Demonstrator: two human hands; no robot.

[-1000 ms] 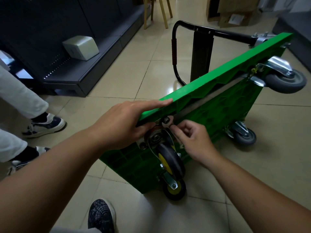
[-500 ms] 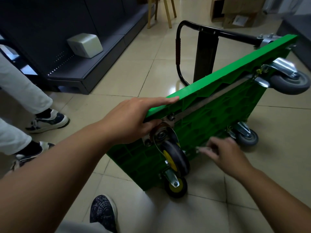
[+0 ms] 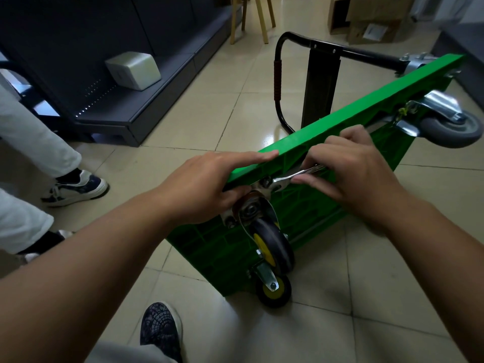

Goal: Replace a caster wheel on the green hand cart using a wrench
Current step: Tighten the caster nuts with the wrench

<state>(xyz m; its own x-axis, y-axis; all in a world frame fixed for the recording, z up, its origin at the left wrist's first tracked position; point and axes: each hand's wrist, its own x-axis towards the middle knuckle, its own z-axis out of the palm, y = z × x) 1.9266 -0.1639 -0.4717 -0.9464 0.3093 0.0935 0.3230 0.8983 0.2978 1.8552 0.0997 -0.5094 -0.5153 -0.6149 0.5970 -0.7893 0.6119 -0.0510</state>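
A room with a shiny tile floor and dark shelves.

The floor (image 3: 183, 121) is made of big cream tiles with thin dark lines between them, and light shines off it. On the left stands a dark shelf unit (image 3: 65, 35) with a low ledge at the bottom, and a small pale box (image 3: 133, 70) sits on that ledge. At the back are the wooden legs (image 3: 260, 19) of a chair or stool, and brown cardboard boxes (image 3: 366, 19). A person in white trousers (image 3: 34, 137) and sneakers (image 3: 76, 188) stands at the left.
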